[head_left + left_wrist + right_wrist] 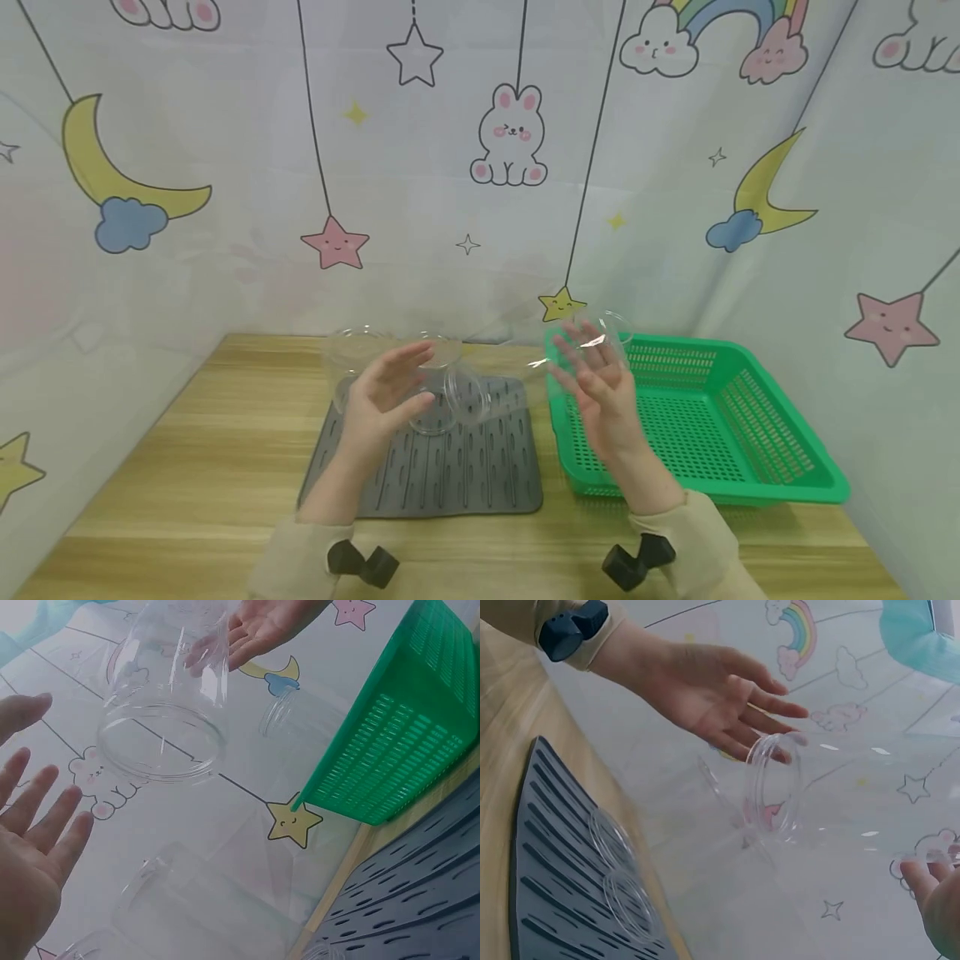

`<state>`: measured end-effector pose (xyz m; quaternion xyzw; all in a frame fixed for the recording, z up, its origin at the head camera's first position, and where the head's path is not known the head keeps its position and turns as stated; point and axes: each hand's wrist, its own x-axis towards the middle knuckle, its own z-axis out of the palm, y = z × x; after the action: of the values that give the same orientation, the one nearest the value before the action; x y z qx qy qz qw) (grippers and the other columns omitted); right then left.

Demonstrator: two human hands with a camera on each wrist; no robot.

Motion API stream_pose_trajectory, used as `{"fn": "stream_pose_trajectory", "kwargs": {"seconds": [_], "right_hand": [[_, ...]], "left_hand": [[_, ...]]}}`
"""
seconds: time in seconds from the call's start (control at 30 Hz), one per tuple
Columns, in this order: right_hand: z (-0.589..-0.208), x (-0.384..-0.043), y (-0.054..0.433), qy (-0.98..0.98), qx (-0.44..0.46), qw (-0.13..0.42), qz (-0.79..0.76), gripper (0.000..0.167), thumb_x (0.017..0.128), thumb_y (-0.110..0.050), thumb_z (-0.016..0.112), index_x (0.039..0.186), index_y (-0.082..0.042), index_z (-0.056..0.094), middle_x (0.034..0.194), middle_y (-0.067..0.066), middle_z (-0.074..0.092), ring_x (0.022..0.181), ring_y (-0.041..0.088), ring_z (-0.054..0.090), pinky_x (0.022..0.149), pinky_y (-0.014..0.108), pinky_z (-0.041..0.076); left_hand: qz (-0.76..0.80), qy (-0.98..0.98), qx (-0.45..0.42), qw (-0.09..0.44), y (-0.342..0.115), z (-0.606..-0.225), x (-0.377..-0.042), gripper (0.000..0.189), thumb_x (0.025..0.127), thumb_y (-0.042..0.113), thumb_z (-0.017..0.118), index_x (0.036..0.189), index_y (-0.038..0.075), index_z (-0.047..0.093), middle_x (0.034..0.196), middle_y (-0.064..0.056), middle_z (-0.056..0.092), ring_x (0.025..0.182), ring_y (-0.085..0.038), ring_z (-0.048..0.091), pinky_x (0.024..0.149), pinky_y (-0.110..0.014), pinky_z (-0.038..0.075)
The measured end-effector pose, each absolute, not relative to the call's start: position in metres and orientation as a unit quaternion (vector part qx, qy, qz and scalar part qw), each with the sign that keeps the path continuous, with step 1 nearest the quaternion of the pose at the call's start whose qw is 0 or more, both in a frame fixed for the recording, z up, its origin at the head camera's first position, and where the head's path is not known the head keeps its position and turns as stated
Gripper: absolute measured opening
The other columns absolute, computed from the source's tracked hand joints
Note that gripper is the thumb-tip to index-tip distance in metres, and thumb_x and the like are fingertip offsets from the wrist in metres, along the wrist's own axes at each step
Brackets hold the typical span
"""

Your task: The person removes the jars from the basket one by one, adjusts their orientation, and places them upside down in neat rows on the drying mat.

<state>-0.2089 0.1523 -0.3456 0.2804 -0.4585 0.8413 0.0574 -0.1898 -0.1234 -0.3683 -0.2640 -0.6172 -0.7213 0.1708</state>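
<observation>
While a tilted clear jar (165, 697) is held in the air, its handling looks unfinished

The left hand (382, 396) is spread wide near the jar's mouth; the far end is gripped by the right hand (606, 392). On the gray draining mat (465, 475) beyond, two upright jars (358, 346) seem left to be handled. At the green basket (690, 437), another jar (309, 720) is seen, perhaps already set inside.

A white fabric backdrop (420, 175), printed with cartoon rabbits (512, 152), stars (892, 329) and crescent moons (88, 161), borders the rear and both sides of the wood-grain desk (187, 467). Illumination is diffuse.
</observation>
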Motion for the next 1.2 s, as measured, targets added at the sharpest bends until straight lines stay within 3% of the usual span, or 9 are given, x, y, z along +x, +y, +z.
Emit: {"fn": "stream_pose_trajectory", "kwargs": {"seconds": [0.23,0.4,0.57,0.73,0.9,1.03,1.2], "right_hand": [[-0.335,-0.211,0.155,-0.527,0.229,0.066,0.816,0.057,0.09,0.003,0.059,0.142,-0.01,0.041,0.133,-0.005,0.061,0.123,0.013,0.058,0.098,0.029,0.054],[-0.33,-0.217,0.156,-0.574,0.191,0.068,0.793,0.06,0.087,0.008,0.06,0.139,-0.018,0.045,0.13,-0.007,0.061,0.124,0.012,0.057,0.097,0.025,0.054],[-0.326,-0.225,0.158,-0.628,0.167,0.066,0.757,0.064,0.086,0.006,0.063,0.144,-0.015,0.044,0.133,-0.009,0.057,0.127,0.013,0.054,0.095,0.023,0.054],[-0.32,-0.233,0.157,-0.68,0.133,0.05,0.72,0.071,0.086,0.003,0.066,0.149,-0.013,0.037,0.144,0.004,0.051,0.133,0.018,0.05,0.094,0.022,0.053],[-0.317,-0.244,0.153,-0.728,0.123,0.037,0.674,0.074,0.086,-0.004,0.07,0.151,-0.013,0.034,0.151,0.011,0.044,0.136,0.023,0.047,0.108,0.038,0.046],[-0.317,-0.254,0.148,-0.751,0.123,0.032,0.648,0.077,0.085,-0.009,0.073,0.151,-0.013,0.034,0.149,0.012,0.046,0.137,0.027,0.045,0.112,0.05,0.04],[-0.319,-0.263,0.141,-0.771,0.122,0.017,0.624,0.082,0.085,-0.012,0.075,0.153,-0.013,0.029,0.151,0.012,0.043,0.139,0.027,0.043,0.112,0.052,0.041]], "left_hand": [[-0.759,-0.546,-0.235,0.265,-0.136,-0.371,-0.188,0.045,0.083,-0.018,0.055,0.118,0.008,0.064,0.121,0.006,0.068,0.115,-0.009,0.062,0.099,-0.025,0.052],[-0.788,-0.483,-0.213,0.317,-0.15,-0.374,-0.192,0.036,0.087,-0.016,0.054,0.114,0.004,0.066,0.116,0.001,0.07,0.109,-0.013,0.064,0.095,-0.025,0.054],[-0.817,-0.426,-0.147,0.359,-0.169,-0.378,-0.196,0.033,0.087,-0.018,0.052,0.108,0.002,0.067,0.109,-0.003,0.072,0.103,-0.015,0.066,0.086,-0.022,0.056],[-0.826,-0.416,-0.044,0.378,-0.191,-0.383,-0.198,0.034,0.088,-0.021,0.047,0.106,0.001,0.066,0.105,-0.003,0.07,0.102,-0.015,0.065,0.086,-0.019,0.055],[-0.809,-0.468,0.059,0.351,-0.208,-0.394,-0.2,0.032,0.091,-0.016,0.049,0.114,0.001,0.062,0.109,0.002,0.067,0.109,-0.012,0.061,0.091,-0.013,0.052],[-0.802,-0.506,0.11,0.298,-0.218,-0.41,-0.205,0.037,0.093,-0.014,0.048,0.124,0.005,0.057,0.114,0.008,0.064,0.116,-0.01,0.058,0.093,-0.011,0.05],[-0.786,-0.56,0.143,0.217,-0.236,-0.439,-0.219,0.051,0.094,-0.012,0.047,0.142,0.006,0.046,0.142,-0.004,0.054,0.135,-0.015,0.049,0.109,-0.02,0.043]]}}
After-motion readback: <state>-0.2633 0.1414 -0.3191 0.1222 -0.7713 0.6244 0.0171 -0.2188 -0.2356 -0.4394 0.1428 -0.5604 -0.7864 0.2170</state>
